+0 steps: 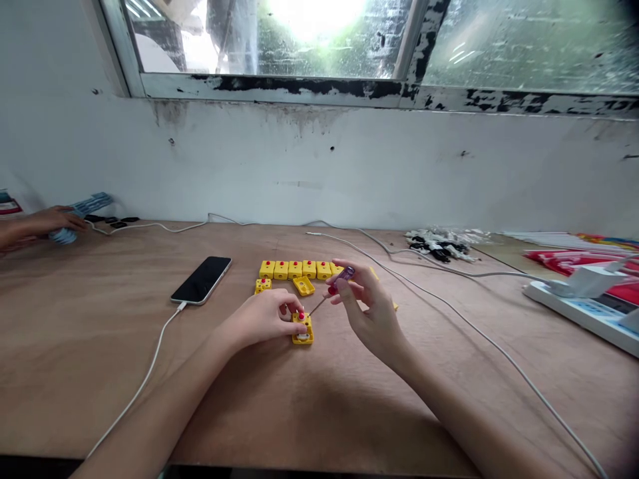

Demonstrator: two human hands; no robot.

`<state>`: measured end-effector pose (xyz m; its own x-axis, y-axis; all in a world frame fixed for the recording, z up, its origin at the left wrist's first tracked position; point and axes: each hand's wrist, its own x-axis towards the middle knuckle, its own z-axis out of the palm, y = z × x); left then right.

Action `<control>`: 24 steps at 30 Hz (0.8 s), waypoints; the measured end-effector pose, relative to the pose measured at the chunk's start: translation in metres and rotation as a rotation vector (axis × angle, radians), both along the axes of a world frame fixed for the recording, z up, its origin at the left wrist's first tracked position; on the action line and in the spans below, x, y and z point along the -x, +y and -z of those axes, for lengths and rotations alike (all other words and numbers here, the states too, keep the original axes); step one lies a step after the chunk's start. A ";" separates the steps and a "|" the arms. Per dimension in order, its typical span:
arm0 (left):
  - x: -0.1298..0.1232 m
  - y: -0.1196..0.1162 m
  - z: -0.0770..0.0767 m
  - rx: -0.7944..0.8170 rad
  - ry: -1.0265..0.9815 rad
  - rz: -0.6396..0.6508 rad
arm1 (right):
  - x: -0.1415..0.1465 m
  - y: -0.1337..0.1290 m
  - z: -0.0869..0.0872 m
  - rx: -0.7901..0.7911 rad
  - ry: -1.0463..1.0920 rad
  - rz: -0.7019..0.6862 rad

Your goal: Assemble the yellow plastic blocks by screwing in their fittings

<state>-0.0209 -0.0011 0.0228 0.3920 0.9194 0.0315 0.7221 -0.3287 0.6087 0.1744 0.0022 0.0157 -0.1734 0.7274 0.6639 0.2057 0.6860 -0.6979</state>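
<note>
My left hand [269, 317] grips a small yellow case [302, 338] with a red button, which rests on the table; its inside faces up. In my right hand [367, 303] is a screwdriver [341, 278] with a purple and red handle, its thin shaft slanting down to the left. The tip points at the upper part of the yellow case; whether it touches cannot be made out. Just behind lies a loose yellow cover [303, 286]. A row of several yellow cases with red buttons [295, 269] stands farther back, partly hidden by my right hand. Another yellow case [263, 285] sits left of the cover.
A phone [201, 281] on a white cable lies to the left. At the right are a power strip [589, 313], red plastic packets [574, 263] and a pile of black and white parts [442, 244]. Another person's hand [52, 219] holds blue strips at the far left.
</note>
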 end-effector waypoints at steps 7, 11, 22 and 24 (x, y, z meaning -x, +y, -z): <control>-0.001 0.000 0.002 -0.011 -0.029 0.023 | 0.001 0.002 0.001 -0.014 -0.007 0.016; -0.002 -0.001 0.002 -0.013 -0.033 0.019 | 0.002 0.001 0.001 0.002 0.003 0.030; -0.004 -0.001 0.007 -0.023 -0.051 0.044 | 0.004 0.003 -0.001 0.005 0.066 0.072; -0.006 0.000 0.009 -0.028 -0.057 0.051 | 0.005 0.003 -0.001 -0.059 0.041 0.109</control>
